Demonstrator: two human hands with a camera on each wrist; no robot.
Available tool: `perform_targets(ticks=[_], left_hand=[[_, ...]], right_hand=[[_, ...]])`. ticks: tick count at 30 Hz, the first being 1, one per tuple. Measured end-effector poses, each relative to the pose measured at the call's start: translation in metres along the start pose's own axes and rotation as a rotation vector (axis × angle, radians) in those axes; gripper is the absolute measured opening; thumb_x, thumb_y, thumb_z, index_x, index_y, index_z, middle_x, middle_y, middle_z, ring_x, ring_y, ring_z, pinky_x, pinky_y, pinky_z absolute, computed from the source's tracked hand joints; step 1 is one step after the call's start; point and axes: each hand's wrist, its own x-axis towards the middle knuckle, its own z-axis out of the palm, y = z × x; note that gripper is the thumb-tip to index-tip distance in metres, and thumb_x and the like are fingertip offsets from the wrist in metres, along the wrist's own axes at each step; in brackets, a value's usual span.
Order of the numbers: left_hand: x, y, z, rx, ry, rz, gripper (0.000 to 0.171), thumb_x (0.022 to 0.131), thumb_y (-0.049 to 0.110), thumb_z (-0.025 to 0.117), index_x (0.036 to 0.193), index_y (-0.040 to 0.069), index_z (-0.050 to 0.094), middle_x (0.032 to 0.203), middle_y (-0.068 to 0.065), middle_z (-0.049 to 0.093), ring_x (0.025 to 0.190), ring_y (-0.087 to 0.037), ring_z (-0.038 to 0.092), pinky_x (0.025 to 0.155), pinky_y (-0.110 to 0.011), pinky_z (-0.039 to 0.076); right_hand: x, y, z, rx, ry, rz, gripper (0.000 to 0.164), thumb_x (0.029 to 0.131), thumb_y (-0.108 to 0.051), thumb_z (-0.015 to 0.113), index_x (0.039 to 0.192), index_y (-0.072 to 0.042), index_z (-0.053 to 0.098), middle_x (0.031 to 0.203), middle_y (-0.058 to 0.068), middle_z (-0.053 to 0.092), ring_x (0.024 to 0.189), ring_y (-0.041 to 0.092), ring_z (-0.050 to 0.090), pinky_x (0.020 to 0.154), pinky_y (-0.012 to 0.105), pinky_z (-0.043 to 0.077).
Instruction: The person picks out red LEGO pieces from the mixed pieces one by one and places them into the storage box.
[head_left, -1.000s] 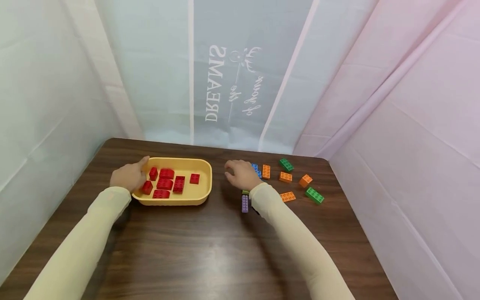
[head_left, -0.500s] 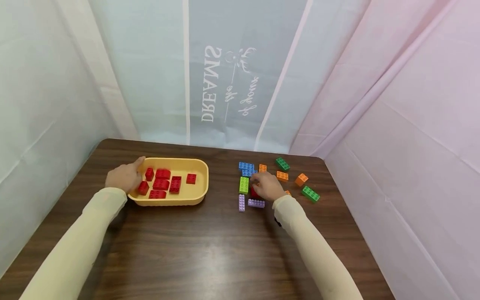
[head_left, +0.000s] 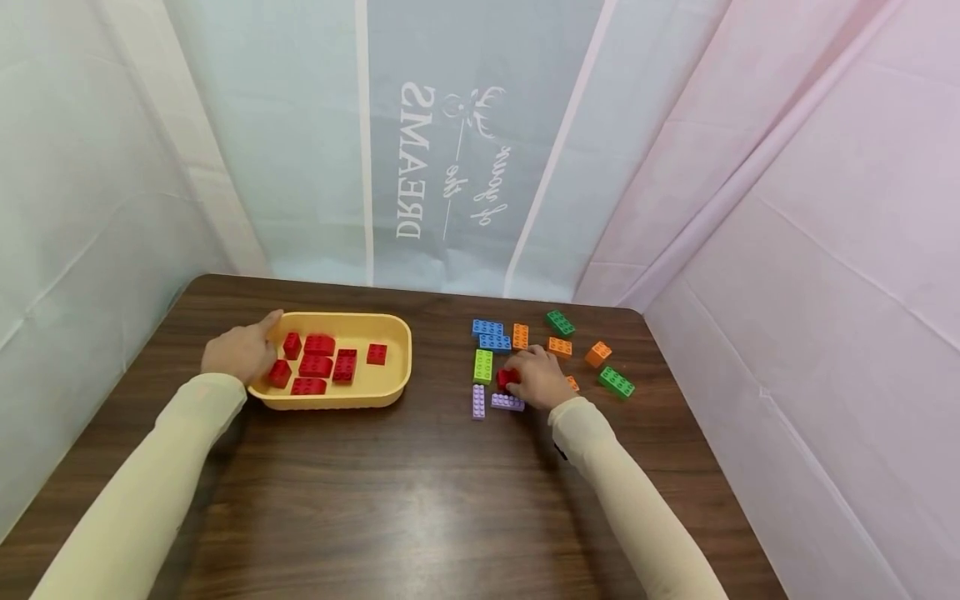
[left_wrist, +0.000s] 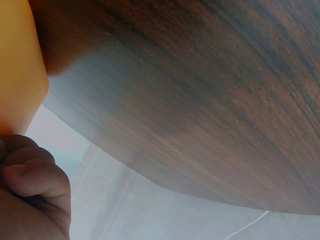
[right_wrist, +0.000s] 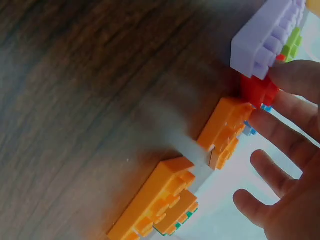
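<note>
My left hand grips the left end of a yellow tray, its thumb lying along the rim. Curled fingers show against the tray's side in the left wrist view. Several red toy bricks lie inside the tray. Over on the right, my right hand pinches a red toy brick on the table among other colours. In the right wrist view, thumb and forefinger meet at that red brick, while the remaining fingers are spread. A purple brick partly covers it there.
Around the right hand lie a lime brick, two purple bricks, two blue bricks, several orange bricks and two green bricks. Fabric curtains rise behind the dark wooden table.
My right hand has moved from left of the loose bricks rightward and down onto the red brick. The left hand stays at the tray. The view has shifted slightly.
</note>
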Motion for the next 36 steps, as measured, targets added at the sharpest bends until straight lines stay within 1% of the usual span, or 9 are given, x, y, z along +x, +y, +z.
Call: perform_targets(ticks=[6,12,19,22,30,36], left_hand=[[0.000,0.001,0.001,-0.001,0.001,-0.006,0.065,0.096,0.017,0.043,0.158,0.005,0.027,0.059,-0.009,0.047,0.053,-0.025,0.043,0.049,-0.037,0.044],[-0.001,0.002,0.000,-0.006,-0.007,-0.013,0.066,0.096,0.017,0.042,0.159,0.006,0.026,0.060,-0.009,0.047,0.052,-0.024,0.042,0.049,-0.037,0.043],[-0.001,0.001,-0.001,-0.002,-0.014,-0.014,0.066,0.097,0.018,0.042,0.159,0.006,0.025,0.059,-0.009,0.046,0.053,-0.024,0.042,0.049,-0.037,0.044],[-0.001,0.002,-0.001,-0.003,-0.015,-0.013,0.066,0.097,0.018,0.042,0.159,0.007,0.025,0.059,-0.009,0.046,0.053,-0.024,0.042,0.049,-0.037,0.044],[-0.003,0.001,-0.001,-0.002,0.002,-0.005,0.065,0.096,0.017,0.042,0.158,0.005,0.028,0.058,-0.009,0.046,0.051,-0.024,0.042,0.048,-0.036,0.043],[-0.002,0.002,-0.002,-0.015,0.003,-0.003,0.065,0.096,0.017,0.043,0.158,0.005,0.028,0.058,-0.009,0.046,0.051,-0.024,0.041,0.048,-0.036,0.044]], right_hand=[[0.000,-0.002,0.002,-0.001,0.005,-0.006,0.028,0.089,-0.024,0.078,0.113,-0.012,0.073,0.120,0.004,0.068,0.129,0.033,0.043,0.107,0.056,0.032],[0.000,-0.001,0.000,0.025,0.018,0.000,0.030,0.091,-0.024,0.077,0.117,-0.010,0.071,0.121,0.005,0.068,0.124,0.030,0.047,0.106,0.053,0.035],[-0.002,-0.004,-0.010,0.057,0.051,0.001,0.031,0.091,-0.021,0.076,0.118,-0.008,0.070,0.119,0.007,0.067,0.111,0.028,0.054,0.101,0.050,0.041],[-0.003,-0.004,-0.013,0.053,0.057,-0.001,0.032,0.091,-0.021,0.076,0.119,-0.007,0.070,0.119,0.009,0.067,0.108,0.028,0.055,0.099,0.050,0.043],[0.001,-0.004,-0.024,0.030,0.079,0.007,0.034,0.092,-0.023,0.075,0.120,-0.006,0.069,0.121,0.009,0.066,0.107,0.028,0.056,0.098,0.048,0.045],[0.001,-0.006,-0.035,0.052,0.100,0.022,0.032,0.092,-0.023,0.074,0.120,-0.006,0.069,0.114,0.008,0.066,0.103,0.027,0.056,0.091,0.046,0.047]])
